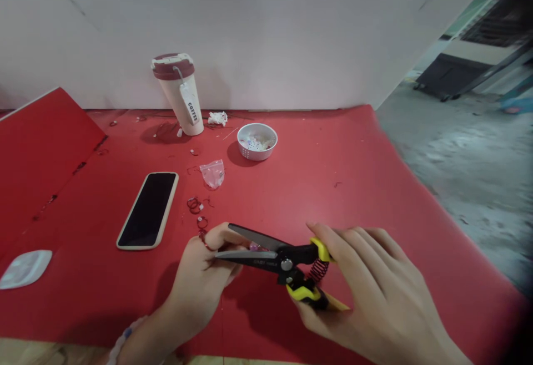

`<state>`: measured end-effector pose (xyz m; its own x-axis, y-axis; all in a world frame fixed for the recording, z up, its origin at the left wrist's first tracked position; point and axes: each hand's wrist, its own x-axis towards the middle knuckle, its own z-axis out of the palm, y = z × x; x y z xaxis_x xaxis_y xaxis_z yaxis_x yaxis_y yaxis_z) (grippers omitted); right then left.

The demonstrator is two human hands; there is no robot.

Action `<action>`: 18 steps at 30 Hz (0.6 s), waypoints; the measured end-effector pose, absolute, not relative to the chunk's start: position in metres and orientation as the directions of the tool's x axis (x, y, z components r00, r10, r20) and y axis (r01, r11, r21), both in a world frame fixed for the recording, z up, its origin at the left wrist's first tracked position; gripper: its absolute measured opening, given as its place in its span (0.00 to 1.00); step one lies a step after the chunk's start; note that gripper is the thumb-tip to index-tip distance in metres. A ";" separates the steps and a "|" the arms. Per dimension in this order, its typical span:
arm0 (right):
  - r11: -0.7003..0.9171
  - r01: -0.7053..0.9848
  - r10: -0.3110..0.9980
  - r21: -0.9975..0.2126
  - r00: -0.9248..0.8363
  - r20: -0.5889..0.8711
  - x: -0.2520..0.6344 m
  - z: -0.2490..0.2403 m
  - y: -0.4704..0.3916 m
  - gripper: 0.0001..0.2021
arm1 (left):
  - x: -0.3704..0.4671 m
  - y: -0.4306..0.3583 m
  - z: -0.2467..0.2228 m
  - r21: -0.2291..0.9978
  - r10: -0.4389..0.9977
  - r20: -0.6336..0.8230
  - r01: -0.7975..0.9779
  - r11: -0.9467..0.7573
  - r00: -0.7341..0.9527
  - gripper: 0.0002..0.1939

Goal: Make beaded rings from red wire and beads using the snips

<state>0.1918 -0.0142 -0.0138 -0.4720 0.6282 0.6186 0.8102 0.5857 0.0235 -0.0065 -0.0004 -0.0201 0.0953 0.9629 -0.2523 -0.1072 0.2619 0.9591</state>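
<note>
Grasping the scissors (pixel 286 264) by their yellow-trimmed handles, the right hand (pixel 375 284) holds the blades (pixel 264 239) apart, close at the left hand (pixel 204 276), whose curled fingers pinch a dark red cord (pixel 202 236). A small purple bead (pixel 254 247) shows between the blades. Farther on the red tabletop (pixel 316 193) lies a phone (pixel 146 211), then a plastic bag (pixel 213 174), a white bowl (pixel 258 155) and a lidded cup (pixel 178 96).

Shears (pixel 286 265) black, yellow; tabletop (pixel 300 198) red; bowl (pixel 259 155) white.

Dark phone (pixel 147 209) lying flat — lidded tumbler (pixel 177 99) beyond.
</note>
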 end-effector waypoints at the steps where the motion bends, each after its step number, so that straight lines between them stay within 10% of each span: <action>1: 0.586 0.809 0.625 0.031 -0.476 0.619 0.192 -0.013 -0.014 0.22 | -0.007 -0.001 -0.021 0.960 0.963 -0.249 -0.105 0.260 0.102 0.03; 18: 0.607 0.795 0.616 0.017 -0.484 0.621 0.193 -0.016 -0.013 0.23 | -0.006 0.001 -0.018 0.951 0.952 -0.232 -0.157 0.265 0.198 0.05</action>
